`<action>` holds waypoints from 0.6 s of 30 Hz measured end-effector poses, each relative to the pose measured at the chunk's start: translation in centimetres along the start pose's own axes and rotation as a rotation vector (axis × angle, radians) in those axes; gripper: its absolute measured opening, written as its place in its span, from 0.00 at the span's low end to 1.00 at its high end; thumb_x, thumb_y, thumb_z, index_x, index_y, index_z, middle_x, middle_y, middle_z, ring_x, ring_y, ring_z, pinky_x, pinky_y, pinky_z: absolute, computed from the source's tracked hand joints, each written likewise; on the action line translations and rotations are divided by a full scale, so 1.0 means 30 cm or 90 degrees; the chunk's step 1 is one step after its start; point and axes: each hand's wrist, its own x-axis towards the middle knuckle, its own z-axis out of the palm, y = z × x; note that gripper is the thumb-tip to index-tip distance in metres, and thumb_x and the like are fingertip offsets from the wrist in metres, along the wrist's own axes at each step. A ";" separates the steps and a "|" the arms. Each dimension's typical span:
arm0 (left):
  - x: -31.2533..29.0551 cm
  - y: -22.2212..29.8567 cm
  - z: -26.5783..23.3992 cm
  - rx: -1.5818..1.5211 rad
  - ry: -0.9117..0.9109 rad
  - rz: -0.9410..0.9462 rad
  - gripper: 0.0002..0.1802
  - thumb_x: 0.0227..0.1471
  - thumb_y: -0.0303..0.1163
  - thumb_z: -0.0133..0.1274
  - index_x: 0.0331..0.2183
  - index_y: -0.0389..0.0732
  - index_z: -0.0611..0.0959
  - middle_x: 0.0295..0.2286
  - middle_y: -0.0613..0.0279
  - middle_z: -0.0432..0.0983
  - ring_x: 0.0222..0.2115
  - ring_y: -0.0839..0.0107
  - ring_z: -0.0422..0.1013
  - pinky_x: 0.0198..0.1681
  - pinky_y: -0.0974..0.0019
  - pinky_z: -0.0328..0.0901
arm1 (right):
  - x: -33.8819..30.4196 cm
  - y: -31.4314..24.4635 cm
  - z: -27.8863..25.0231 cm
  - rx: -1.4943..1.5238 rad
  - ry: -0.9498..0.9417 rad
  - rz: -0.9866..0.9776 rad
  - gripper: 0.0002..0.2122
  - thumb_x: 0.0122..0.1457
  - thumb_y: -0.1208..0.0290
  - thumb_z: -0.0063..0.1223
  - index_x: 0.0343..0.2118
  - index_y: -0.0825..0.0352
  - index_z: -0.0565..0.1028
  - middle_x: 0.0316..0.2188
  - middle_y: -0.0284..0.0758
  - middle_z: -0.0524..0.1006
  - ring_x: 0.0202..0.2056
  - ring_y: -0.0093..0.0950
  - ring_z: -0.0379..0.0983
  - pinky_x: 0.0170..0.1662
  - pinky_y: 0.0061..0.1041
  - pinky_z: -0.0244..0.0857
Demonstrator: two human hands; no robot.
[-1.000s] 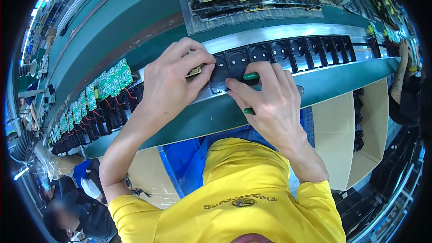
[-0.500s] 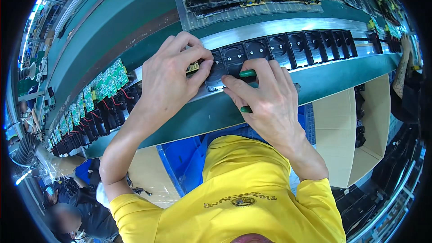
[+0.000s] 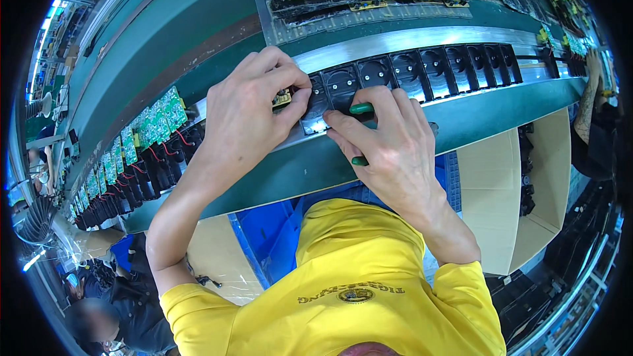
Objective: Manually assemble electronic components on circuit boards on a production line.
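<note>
A row of black plastic housings (image 3: 407, 76) with small screws lies along a metal rail. My left hand (image 3: 247, 109) is closed, pinching a small circuit board (image 3: 282, 99) with yellow parts at the near left end of that row; most of the board is hidden by my fingers. In my right hand (image 3: 399, 148) is a green-handled hand tool (image 3: 361, 108), probably pliers or cutters, though its jaws are out of sight. The right thumb and fingertips touch the housing beside the left hand.
Green circuit boards (image 3: 165, 115) with red wires stand in black housings to the left. Stacked trays of boards (image 3: 369, 0) rise at the back. Below the green bench edge (image 3: 290, 178) sit a blue bin (image 3: 264, 234) and an open cardboard box (image 3: 491, 191). Another person's arm (image 3: 587, 102) is at far right.
Almost nothing has changed. Both hands keep the same place and grip, and the whole picture has shifted very slightly.
</note>
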 end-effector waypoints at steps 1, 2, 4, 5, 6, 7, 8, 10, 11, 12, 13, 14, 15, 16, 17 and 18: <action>0.001 -0.001 0.002 0.000 0.000 0.000 0.05 0.56 0.23 0.68 0.36 0.41 0.89 0.40 0.70 0.81 0.37 0.69 0.78 0.41 0.66 0.71 | 0.000 0.000 0.000 0.000 0.000 0.000 0.09 0.58 0.70 0.77 0.41 0.54 0.92 0.46 0.31 0.75 0.38 0.29 0.69 0.41 0.28 0.70; 0.002 -0.001 0.006 0.017 0.003 0.009 0.05 0.56 0.23 0.68 0.36 0.40 0.89 0.40 0.70 0.81 0.37 0.69 0.78 0.41 0.66 0.71 | 0.000 0.001 0.000 -0.001 -0.002 0.000 0.09 0.58 0.70 0.77 0.41 0.54 0.92 0.46 0.31 0.75 0.38 0.29 0.69 0.41 0.28 0.70; 0.003 0.000 0.014 0.051 0.009 0.026 0.04 0.56 0.22 0.67 0.36 0.40 0.89 0.40 0.70 0.82 0.37 0.70 0.78 0.40 0.67 0.71 | -0.001 0.001 -0.001 -0.005 -0.004 -0.001 0.08 0.58 0.70 0.77 0.41 0.54 0.92 0.45 0.31 0.75 0.39 0.29 0.69 0.41 0.28 0.71; 0.003 0.001 0.016 0.069 0.012 0.035 0.04 0.56 0.22 0.67 0.35 0.40 0.89 0.40 0.71 0.82 0.36 0.70 0.78 0.40 0.67 0.71 | -0.001 0.001 0.000 -0.006 -0.005 -0.002 0.08 0.58 0.70 0.77 0.41 0.54 0.92 0.45 0.31 0.75 0.39 0.29 0.69 0.41 0.27 0.71; 0.003 0.003 0.015 0.068 0.013 0.035 0.04 0.56 0.22 0.67 0.35 0.40 0.89 0.40 0.71 0.82 0.36 0.70 0.78 0.40 0.67 0.71 | -0.002 0.001 0.000 -0.007 -0.005 -0.002 0.08 0.58 0.70 0.77 0.41 0.54 0.92 0.45 0.31 0.75 0.39 0.29 0.69 0.41 0.27 0.71; 0.004 0.008 0.012 0.045 0.013 0.028 0.04 0.56 0.22 0.67 0.35 0.40 0.89 0.40 0.71 0.82 0.36 0.70 0.78 0.40 0.67 0.71 | -0.003 0.002 0.001 -0.007 -0.003 -0.004 0.08 0.58 0.70 0.77 0.41 0.54 0.92 0.45 0.31 0.75 0.39 0.29 0.70 0.41 0.27 0.71; 0.003 0.012 0.009 0.022 0.012 0.020 0.04 0.56 0.22 0.67 0.35 0.40 0.88 0.40 0.71 0.82 0.36 0.70 0.78 0.40 0.67 0.71 | -0.004 0.004 0.004 -0.007 -0.001 -0.007 0.08 0.58 0.70 0.77 0.41 0.54 0.92 0.45 0.31 0.75 0.39 0.29 0.70 0.41 0.27 0.71; 0.004 0.018 0.006 -0.024 0.011 0.005 0.04 0.56 0.22 0.67 0.35 0.40 0.88 0.39 0.71 0.82 0.36 0.70 0.78 0.40 0.67 0.71 | -0.006 0.007 0.006 -0.006 0.002 -0.012 0.08 0.59 0.70 0.76 0.41 0.54 0.92 0.45 0.31 0.75 0.39 0.29 0.70 0.41 0.27 0.71; 0.004 0.016 0.007 -0.025 0.010 0.005 0.04 0.56 0.22 0.67 0.35 0.40 0.88 0.39 0.71 0.82 0.36 0.70 0.78 0.40 0.67 0.71 | -0.007 0.007 0.007 -0.007 0.002 -0.011 0.08 0.59 0.70 0.76 0.41 0.54 0.92 0.45 0.31 0.75 0.39 0.29 0.70 0.41 0.27 0.71; 0.005 0.012 0.008 -0.017 0.009 0.008 0.04 0.56 0.22 0.67 0.35 0.40 0.88 0.39 0.71 0.82 0.35 0.70 0.77 0.40 0.68 0.71 | -0.006 0.006 0.006 -0.008 0.001 -0.010 0.08 0.59 0.70 0.76 0.41 0.54 0.92 0.45 0.31 0.75 0.39 0.29 0.70 0.41 0.28 0.71; 0.006 0.007 0.009 -0.009 0.008 0.012 0.04 0.56 0.22 0.67 0.35 0.40 0.88 0.39 0.71 0.82 0.35 0.70 0.77 0.39 0.68 0.70 | -0.006 0.005 0.006 -0.009 0.000 -0.008 0.08 0.59 0.70 0.76 0.41 0.54 0.92 0.45 0.31 0.76 0.39 0.29 0.70 0.41 0.28 0.71; 0.007 0.002 0.010 0.000 0.007 0.015 0.04 0.56 0.22 0.67 0.35 0.40 0.88 0.39 0.71 0.82 0.35 0.70 0.77 0.39 0.68 0.70 | -0.005 0.005 0.005 -0.010 -0.001 -0.007 0.08 0.59 0.70 0.76 0.41 0.54 0.92 0.45 0.31 0.76 0.39 0.29 0.70 0.42 0.28 0.71; 0.008 0.000 0.013 0.008 0.006 0.019 0.04 0.56 0.22 0.67 0.35 0.40 0.88 0.39 0.71 0.82 0.34 0.70 0.77 0.39 0.68 0.70 | -0.005 0.004 0.004 -0.011 -0.002 -0.005 0.08 0.59 0.70 0.76 0.41 0.54 0.92 0.45 0.31 0.76 0.39 0.29 0.70 0.42 0.28 0.71; 0.008 0.000 0.014 0.007 0.005 0.019 0.04 0.56 0.22 0.67 0.35 0.40 0.88 0.39 0.71 0.82 0.34 0.70 0.77 0.39 0.68 0.70 | -0.004 0.004 0.003 -0.011 -0.002 -0.004 0.08 0.59 0.70 0.76 0.41 0.54 0.92 0.45 0.31 0.76 0.39 0.29 0.70 0.42 0.28 0.71; 0.008 0.000 0.016 0.014 0.011 0.028 0.04 0.56 0.23 0.67 0.34 0.40 0.88 0.39 0.71 0.81 0.35 0.70 0.77 0.38 0.67 0.71 | -0.003 0.004 0.002 -0.010 -0.003 -0.005 0.08 0.59 0.70 0.76 0.41 0.54 0.92 0.45 0.31 0.76 0.39 0.29 0.70 0.42 0.28 0.71; 0.008 0.000 0.017 0.021 0.018 0.037 0.03 0.55 0.24 0.68 0.33 0.41 0.88 0.39 0.71 0.80 0.35 0.69 0.77 0.37 0.66 0.71 | -0.002 0.004 0.001 -0.009 -0.004 -0.006 0.08 0.58 0.71 0.76 0.41 0.54 0.92 0.45 0.31 0.76 0.39 0.29 0.70 0.42 0.28 0.71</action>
